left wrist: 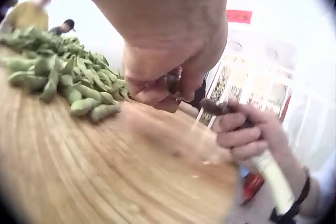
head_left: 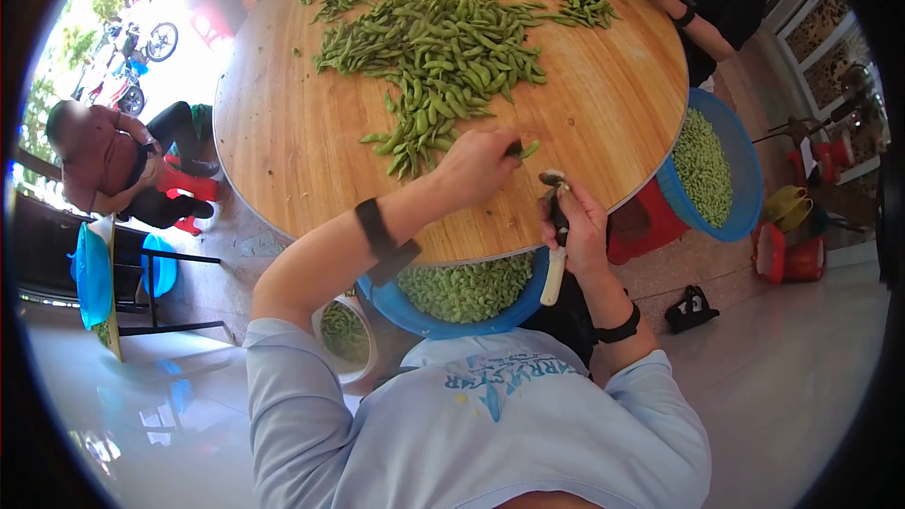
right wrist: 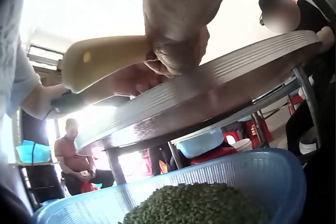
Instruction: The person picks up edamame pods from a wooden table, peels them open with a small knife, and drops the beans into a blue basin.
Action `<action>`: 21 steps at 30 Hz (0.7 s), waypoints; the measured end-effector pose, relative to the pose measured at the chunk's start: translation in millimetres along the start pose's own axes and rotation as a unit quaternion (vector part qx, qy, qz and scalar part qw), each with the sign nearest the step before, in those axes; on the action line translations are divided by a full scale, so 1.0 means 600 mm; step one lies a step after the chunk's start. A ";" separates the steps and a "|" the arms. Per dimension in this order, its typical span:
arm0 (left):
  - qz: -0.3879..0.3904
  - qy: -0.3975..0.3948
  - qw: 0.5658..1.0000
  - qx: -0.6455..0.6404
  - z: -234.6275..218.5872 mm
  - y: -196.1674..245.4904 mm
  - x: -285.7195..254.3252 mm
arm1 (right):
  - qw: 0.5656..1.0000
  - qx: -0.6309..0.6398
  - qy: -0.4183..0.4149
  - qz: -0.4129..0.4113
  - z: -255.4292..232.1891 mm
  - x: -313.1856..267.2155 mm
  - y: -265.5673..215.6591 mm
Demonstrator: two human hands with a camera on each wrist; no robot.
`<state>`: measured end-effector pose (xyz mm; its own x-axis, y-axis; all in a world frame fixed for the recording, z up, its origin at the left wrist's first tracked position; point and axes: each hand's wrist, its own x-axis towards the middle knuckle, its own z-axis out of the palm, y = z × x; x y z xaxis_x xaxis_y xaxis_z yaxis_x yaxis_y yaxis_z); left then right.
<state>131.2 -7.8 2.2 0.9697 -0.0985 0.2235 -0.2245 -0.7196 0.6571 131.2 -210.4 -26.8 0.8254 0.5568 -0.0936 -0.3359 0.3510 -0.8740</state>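
Note:
At the table's near side my left hand (head_left: 476,166) pinches a green pod (head_left: 530,149), its tip sticking out past the fingertips. A dark piece shows at the fingers of the left hand (left wrist: 168,74) in the left wrist view. Just to the right, my right hand (head_left: 583,224) grips a tool with a pale handle (head_left: 553,277) pointing down and a dark upper part. The right wrist view shows that handle (right wrist: 105,60) large beside the right hand (right wrist: 178,48). A pile of green pods (head_left: 443,61) lies beyond the hands on the round wooden table (head_left: 283,123).
A blue basket of shelled beans (head_left: 464,290) sits below the table edge, beside a white bucket (head_left: 345,332). Another blue basin of beans (head_left: 705,170) stands at the right, near a red stool (head_left: 646,224). Other people are around the table; one person (head_left: 108,155) sits at the left.

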 end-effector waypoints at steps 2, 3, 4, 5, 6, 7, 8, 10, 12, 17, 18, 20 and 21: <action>-0.069 -0.006 0.987 -0.142 -0.024 0.031 -0.029 | 0.999 0.046 -0.011 0.019 0.014 -0.013 0.000; -0.140 -0.009 0.950 -0.280 -0.031 0.042 -0.049 | 0.995 0.093 -0.024 0.041 0.022 -0.020 0.002; -0.144 -0.010 0.949 -0.281 -0.035 0.046 -0.066 | 0.994 0.094 -0.023 0.045 0.028 -0.025 0.004; -0.196 -0.025 0.916 -0.348 -0.040 0.048 -0.083 | 0.992 0.109 -0.043 0.054 0.035 -0.029 0.006; -0.247 -0.039 0.876 -0.412 -0.040 0.050 -0.098 | 0.988 0.123 -0.062 0.063 0.041 -0.033 0.009; -0.251 -0.038 0.875 -0.413 -0.034 0.052 -0.113 | 0.988 0.124 -0.062 0.068 0.047 -0.039 0.012; -0.253 -0.010 0.866 -0.432 -0.027 0.052 -0.125 | 0.981 0.139 -0.113 0.069 0.054 -0.041 0.013; -0.255 0.026 0.855 -0.451 -0.025 0.051 -0.145 | 0.971 0.150 -0.171 0.073 0.065 -0.038 0.018; -0.251 0.029 0.846 -0.469 -0.029 0.048 -0.167 | 0.974 0.098 -0.198 0.052 0.074 -0.039 0.029; -0.263 0.043 0.842 -0.468 -0.053 0.046 -0.189 | 0.970 0.099 -0.207 0.084 0.092 -0.039 0.034; -0.256 0.049 0.843 -0.470 -0.056 0.045 -0.193 | 0.969 0.099 -0.209 0.087 0.095 -0.038 0.036; -0.240 0.072 0.851 -0.461 -0.056 0.048 -0.200 | 0.974 0.080 -0.194 0.083 0.102 -0.039 0.043; -0.221 0.092 0.860 -0.451 -0.054 0.050 -0.202 | 0.979 0.063 -0.178 0.074 0.105 -0.040 0.046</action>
<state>3.7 5.3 18.2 0.9663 0.2184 -0.1364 0.0987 0.1750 0.9796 73.3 -166.6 -18.3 0.5597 0.8284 -0.0230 -0.5116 0.3235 -0.7960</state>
